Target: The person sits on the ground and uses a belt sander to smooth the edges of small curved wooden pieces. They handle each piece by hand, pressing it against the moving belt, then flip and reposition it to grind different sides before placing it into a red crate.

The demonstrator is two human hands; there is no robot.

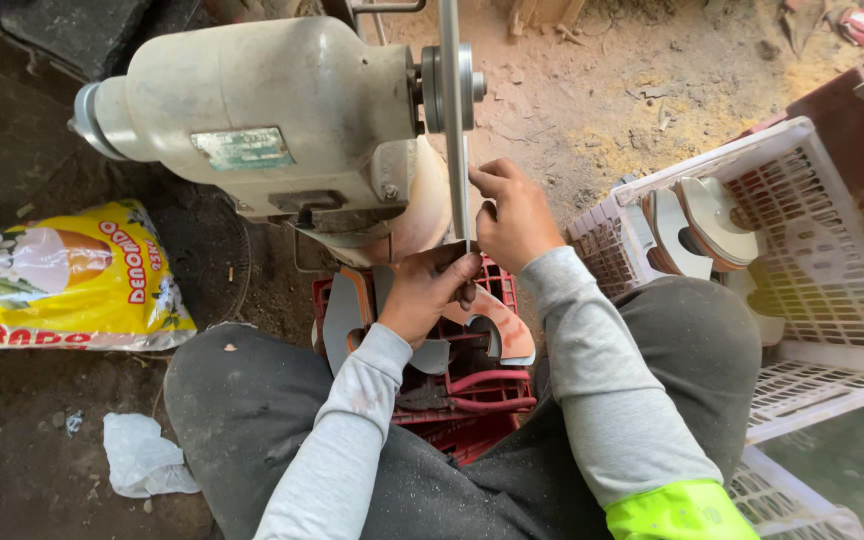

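My left hand point(422, 292) and my right hand point(514, 213) both grip a small flat brown piece point(449, 256) held up against the thin vertical blade point(455, 130) of a cream-coloured motor machine point(272, 110). The piece is mostly hidden by my fingers. Just below my hands a red crate point(472, 400) holds several curved flat cut-outs point(497, 325) in orange, grey and white. I sit with my knees either side of the crate, in grey sleeves and dark trousers.
A white plastic crate point(812, 250) at the right holds more curved cut-outs point(712, 220). A yellow printed sack point(62, 280) lies on the dirt floor at the left, with a crumpled white scrap point(142, 455) below it. Sawdust covers the ground at the top.
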